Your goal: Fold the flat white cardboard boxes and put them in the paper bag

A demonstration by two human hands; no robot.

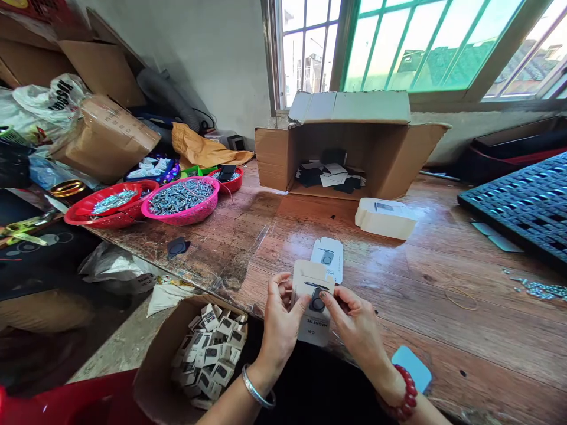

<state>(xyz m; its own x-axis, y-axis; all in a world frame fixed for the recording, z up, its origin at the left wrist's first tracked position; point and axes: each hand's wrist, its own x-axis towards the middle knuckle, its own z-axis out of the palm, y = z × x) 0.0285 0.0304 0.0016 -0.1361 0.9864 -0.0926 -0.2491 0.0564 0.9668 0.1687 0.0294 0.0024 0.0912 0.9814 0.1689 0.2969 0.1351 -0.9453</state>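
A flat white printed carton point(312, 330), marked "MAGNETIC" with a dark device pictured on it, is held upright between both hands over the table's front edge. My left hand point(283, 313) grips its left side, thumb on the face. My right hand point(352, 313) pinches its right side with the thumb on the picture. Whether anything is inside the carton cannot be seen. Just behind it, a similar carton point(333, 254) lies flat on the table. Farther back stands a stack of the same cartons point(385, 221).
Below the table edge at left, a cardboard box point(153, 360) holds many small folded boxes. Pink and red baskets point(179, 218) of metal parts stand at left. An open cardboard box point(272, 159) with cards sits at the back. A light-blue piece point(411, 367) and rubber band point(460, 298) lie right.
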